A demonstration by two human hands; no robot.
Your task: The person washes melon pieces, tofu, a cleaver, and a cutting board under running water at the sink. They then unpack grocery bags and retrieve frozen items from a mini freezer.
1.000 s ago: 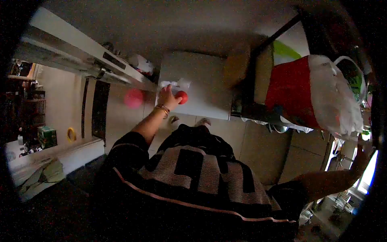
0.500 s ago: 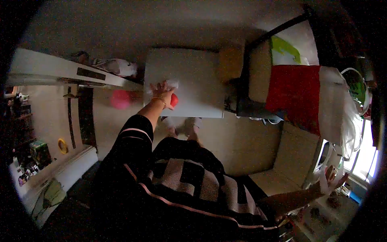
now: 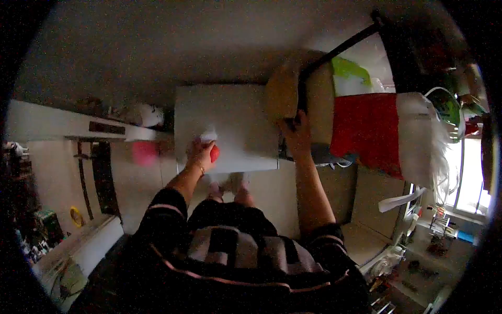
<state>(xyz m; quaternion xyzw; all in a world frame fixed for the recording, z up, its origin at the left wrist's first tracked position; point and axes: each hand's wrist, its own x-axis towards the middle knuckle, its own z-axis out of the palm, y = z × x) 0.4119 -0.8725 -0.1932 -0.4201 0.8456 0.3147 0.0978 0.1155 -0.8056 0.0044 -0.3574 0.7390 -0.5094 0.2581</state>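
Two bare hands are stretched forward, each to a different place. The left hand [image 3: 198, 155] is over the pale counter [image 3: 238, 123], near its front left part, and its grip is clenched around a red round thing [image 3: 214, 153], of which only one side shows past the fingers. It seems small enough for one hand, and this is probably why the other hand does not support it. Whether the red round thing also rests on the counter, I cannot tell. Just beyond the left hand is a small white thing [image 3: 208, 134], maybe paper or cloth; the flat top, I suppose, gives it a steady place.

The right hand [image 3: 298, 137] is beside the right edge of the counter, near a brown panel [image 3: 282, 97] and a dark bar [image 3: 340, 46]. Its fingers look bent, but the place is dark and blurred, so I cannot tell if this grip grasps something or is released; perhaps it is there for support. Farther to the right is a big red and white bag [image 3: 366, 133], well apart from the left hand, so it does not hinder it.
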